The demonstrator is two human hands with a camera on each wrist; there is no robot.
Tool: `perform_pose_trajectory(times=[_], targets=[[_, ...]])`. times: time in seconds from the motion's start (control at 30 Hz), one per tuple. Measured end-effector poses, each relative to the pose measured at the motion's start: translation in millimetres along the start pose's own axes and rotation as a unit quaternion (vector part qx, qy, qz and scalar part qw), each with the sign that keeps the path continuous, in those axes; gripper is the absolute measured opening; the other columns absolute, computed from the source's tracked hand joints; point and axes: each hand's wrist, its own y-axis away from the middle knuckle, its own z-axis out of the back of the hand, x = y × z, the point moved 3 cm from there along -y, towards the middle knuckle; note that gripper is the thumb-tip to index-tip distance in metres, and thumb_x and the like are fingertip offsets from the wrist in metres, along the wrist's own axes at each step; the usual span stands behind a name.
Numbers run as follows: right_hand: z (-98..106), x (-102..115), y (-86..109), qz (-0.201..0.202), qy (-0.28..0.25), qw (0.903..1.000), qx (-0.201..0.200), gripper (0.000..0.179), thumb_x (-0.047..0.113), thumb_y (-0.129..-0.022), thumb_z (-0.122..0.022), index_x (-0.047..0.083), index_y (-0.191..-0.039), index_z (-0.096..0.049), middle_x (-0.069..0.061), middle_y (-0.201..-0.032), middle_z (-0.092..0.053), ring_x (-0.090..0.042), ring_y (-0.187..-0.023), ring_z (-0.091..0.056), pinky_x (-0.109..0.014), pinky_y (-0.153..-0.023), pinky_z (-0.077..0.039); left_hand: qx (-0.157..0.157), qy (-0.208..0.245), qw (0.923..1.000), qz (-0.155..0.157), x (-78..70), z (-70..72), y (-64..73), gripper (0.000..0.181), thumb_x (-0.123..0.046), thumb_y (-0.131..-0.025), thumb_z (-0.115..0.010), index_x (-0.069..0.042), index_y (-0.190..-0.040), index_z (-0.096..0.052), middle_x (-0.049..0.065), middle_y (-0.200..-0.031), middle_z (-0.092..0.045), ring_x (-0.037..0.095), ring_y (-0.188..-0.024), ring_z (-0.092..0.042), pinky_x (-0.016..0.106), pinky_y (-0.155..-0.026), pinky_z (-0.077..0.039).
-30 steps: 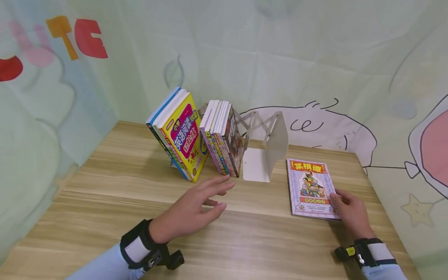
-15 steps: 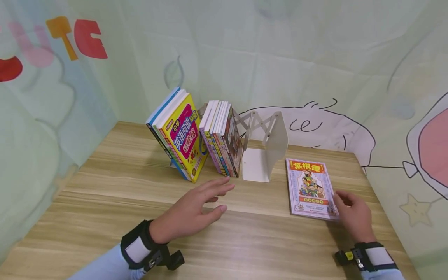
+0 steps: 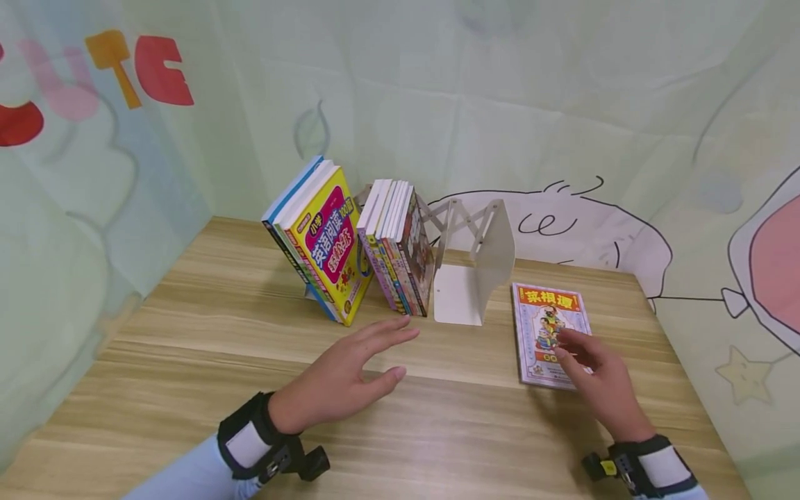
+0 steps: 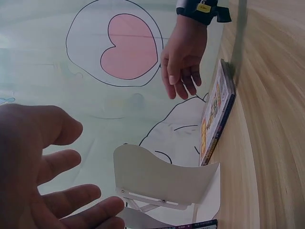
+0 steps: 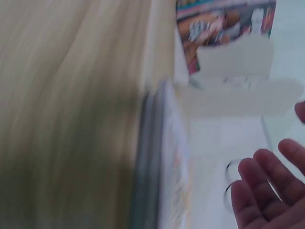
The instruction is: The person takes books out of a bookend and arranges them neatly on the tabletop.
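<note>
Both holding nothing, fingers parted, the right hand (image 3: 606, 385) is hovering over a book (image 3: 542, 328) lying near the table's (image 3: 450, 444) rear right corner, the left hand (image 3: 340, 378) well inside its left edge.

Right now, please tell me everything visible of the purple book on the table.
The book lies flat, cover up, on the table, right of the white bookend. Its pale purple, paper-looking cover bears a red band with yellow characters above cartoon figures. The right hand hovers over it without touching, hiding its lower right part. Whether another lies beneath is unclear.
</note>
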Motion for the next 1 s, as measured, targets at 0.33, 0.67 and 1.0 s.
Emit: perform_pose_trajectory(times=[0.33,0.67,1.0], targets=[[-18.4,56.6,15.8,0.165,-0.025,0.9839,0.064,0.059,0.017,-0.085,-0.069,0.024,-0.138,-0.044,0.002,-0.138,-0.045,-0.003,-0.123,-0.041,-0.013,-0.096,-0.04,0.008,-0.012,0.9999,0.001,2.1,-2.8,0.3,0.051,-0.042,-0.092,-0.055,-0.032,-0.139,-0.042,-0.013,-0.149,-0.028,0.012,-0.136,-0.03,0.044,-0.107,-0.034],[-45.9,91.1,30.0,0.224,-0.016,0.9662,0.126,0.073,0.029,-0.084,-0.07,0.026,-0.146,-0.031,0.004,-0.146,-0.036,-0.014,-0.131,-0.037,-0.031,-0.102,-0.039,0.011,-0.018,0.9998,-0.007,2.7,-5.7,1.7,0.052,-0.041,-0.091,-0.057,-0.036,-0.139,-0.04,-0.012,-0.15,-0.028,0.014,-0.135,-0.032,0.044,-0.106,-0.034],[-52.2,107.9,33.1,0.266,-0.006,0.9515,0.154,0.078,0.027,-0.081,-0.073,0.023,-0.146,-0.031,0.003,-0.146,-0.036,-0.017,-0.133,-0.035,-0.038,-0.104,-0.037,0.011,-0.022,0.9997,-0.008,2.4,-6.2,2.1,0.051,-0.04,-0.09,-0.058,-0.034,-0.138,-0.043,-0.01,-0.149,-0.03,0.014,-0.135,-0.033,0.043,-0.106,-0.035]])
